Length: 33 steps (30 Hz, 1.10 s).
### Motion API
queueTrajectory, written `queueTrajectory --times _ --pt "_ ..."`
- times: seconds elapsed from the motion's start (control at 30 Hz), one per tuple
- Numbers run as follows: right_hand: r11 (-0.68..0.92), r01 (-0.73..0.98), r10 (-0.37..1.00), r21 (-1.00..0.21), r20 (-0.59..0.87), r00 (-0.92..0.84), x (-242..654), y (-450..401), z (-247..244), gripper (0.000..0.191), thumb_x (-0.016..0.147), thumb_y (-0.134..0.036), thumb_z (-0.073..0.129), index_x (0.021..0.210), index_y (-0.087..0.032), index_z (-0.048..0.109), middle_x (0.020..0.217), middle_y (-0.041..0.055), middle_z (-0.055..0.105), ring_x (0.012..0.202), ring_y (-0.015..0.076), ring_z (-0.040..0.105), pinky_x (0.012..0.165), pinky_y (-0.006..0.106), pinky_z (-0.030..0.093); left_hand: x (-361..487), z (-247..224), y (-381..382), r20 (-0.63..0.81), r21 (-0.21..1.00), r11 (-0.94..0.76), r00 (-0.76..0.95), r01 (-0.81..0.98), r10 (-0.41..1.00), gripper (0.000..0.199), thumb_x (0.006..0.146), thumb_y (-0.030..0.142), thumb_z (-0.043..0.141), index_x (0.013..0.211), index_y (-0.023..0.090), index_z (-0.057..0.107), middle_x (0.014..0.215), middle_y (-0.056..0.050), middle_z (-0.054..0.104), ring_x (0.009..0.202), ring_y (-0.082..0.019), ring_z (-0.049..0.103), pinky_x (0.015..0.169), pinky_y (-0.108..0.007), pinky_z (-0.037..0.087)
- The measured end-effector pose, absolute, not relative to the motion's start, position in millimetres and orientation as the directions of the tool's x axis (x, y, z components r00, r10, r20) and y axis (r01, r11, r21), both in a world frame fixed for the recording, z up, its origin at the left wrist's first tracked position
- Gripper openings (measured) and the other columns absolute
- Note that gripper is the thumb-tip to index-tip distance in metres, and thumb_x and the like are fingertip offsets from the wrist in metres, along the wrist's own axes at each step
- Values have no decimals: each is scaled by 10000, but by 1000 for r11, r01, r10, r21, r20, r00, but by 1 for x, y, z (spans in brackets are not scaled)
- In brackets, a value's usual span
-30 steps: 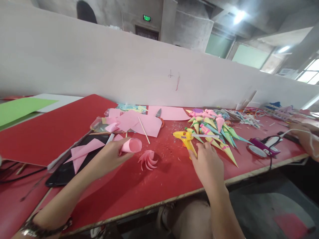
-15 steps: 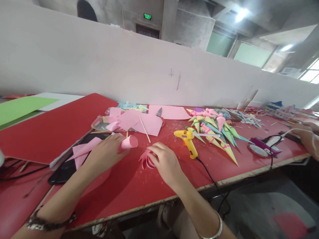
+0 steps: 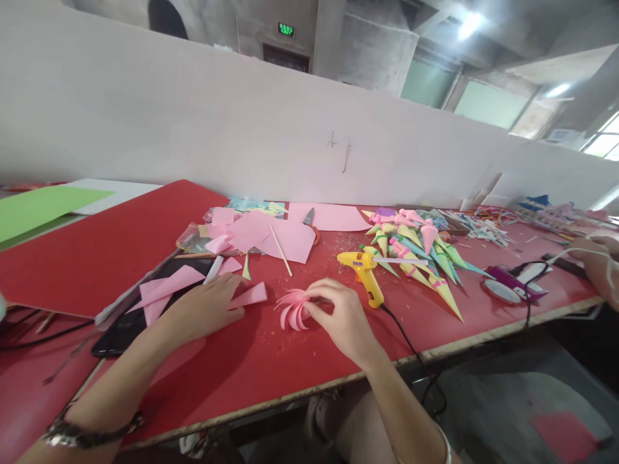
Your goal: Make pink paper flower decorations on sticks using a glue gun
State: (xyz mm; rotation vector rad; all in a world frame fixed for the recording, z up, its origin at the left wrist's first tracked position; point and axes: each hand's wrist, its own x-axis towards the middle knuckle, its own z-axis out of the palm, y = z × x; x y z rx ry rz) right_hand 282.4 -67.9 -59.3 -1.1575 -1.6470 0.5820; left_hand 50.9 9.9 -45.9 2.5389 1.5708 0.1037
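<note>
My left hand (image 3: pixel 206 309) is closed on a flattened pink paper piece (image 3: pixel 250 296), low over the red table (image 3: pixel 261 361). To its right, my right hand (image 3: pixel 338 316) pinches the edge of a pink fringed paper piece (image 3: pixel 293 309) between thumb and finger; its curved strips fan out to the left. A yellow glue gun (image 3: pixel 365 276) lies just beyond my right hand with its cable running off the table edge. Under and beside my left wrist are a black tray (image 3: pixel 118 335) and crossed pink strips (image 3: pixel 167 290).
Colourful paper cones (image 3: pixel 420 248) are heaped at centre right. Pink sheets (image 3: pixel 290 240), scissors (image 3: pixel 309 217) and a thin stick (image 3: pixel 280 250) lie behind my hands. Another person's hand (image 3: pixel 597 258) is at the right edge, near a purple device (image 3: pixel 517 285).
The paper at my left hand has gone from a rolled tube to a flatter shape. My right hand has moved slightly right, and the fringed piece now shows more fully.
</note>
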Motion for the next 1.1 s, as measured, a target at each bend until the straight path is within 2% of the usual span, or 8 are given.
queueTrajectory --times 0.13,0.23,0.33,0.47,0.63,0.8,0.93,1.1 --pt "486 288 868 -825 495 -47 287 -73 -58 110 783 -136 609 832 -188 692 884 52 676 852 162 647 765 273 529 51 -48 13 51 157 -480 478 863 877 717 668 348 547 1343 163 395 1430 -171 362 1330 -412 273 1015 -542 321" --pt "532 252 842 -808 537 -54 286 -75 -56 104 794 -162 615 846 -197 697 892 52 675 863 161 648 787 286 528 57 -42 3 207 252 -614 578 748 789 833 711 494 583 1427 240 242 1484 -134 268 1374 -384 175 1062 -563 243" --pt "602 282 796 -747 591 -134 282 -79 -54 100 804 -182 623 856 -211 703 897 41 674 866 152 645 809 284 516 66 -34 -16 280 377 -714 662 590 695 885 698 608 609 1432 323 206 1492 -89 280 1369 -349 218 1081 -528 237" --pt "679 297 733 -671 638 -234 277 -83 -52 113 819 -183 608 864 -220 705 911 35 671 873 137 640 809 260 514 78 -30 -32 209 488 -734 754 472 623 958 613 596 702 1416 343 244 1441 -71 394 1278 -319 401 1010 -430 379" --pt "699 303 713 -647 665 -225 275 -85 -53 115 819 -172 599 860 -207 701 905 41 670 877 138 638 808 253 516 89 -34 -31 101 390 -705 734 592 672 812 629 379 729 1356 312 374 1059 -60 663 943 -275 622 768 -360 490" --pt "667 320 739 -673 650 -176 276 -84 -52 102 825 -195 597 855 -219 691 893 34 664 853 140 642 793 267 521 91 -37 -30 112 450 -660 695 602 710 714 722 356 622 1371 285 334 1004 -61 677 861 -243 646 683 -295 480" --pt "663 302 742 -685 655 -142 274 -84 -52 92 827 -194 599 857 -209 685 887 39 655 855 142 638 800 270 516 94 -32 -32 78 496 -634 697 593 713 376 766 263 549 1142 268 528 1033 -29 657 905 -210 623 709 -263 459" --pt "643 274 762 -716 633 -136 271 -84 -54 148 830 -183 583 961 -214 643 882 30 640 824 136 618 780 272 524 97 -27 -32 89 519 -643 712 563 696 115 792 265 509 880 210 560 830 -16 615 729 -173 580 614 -246 436"
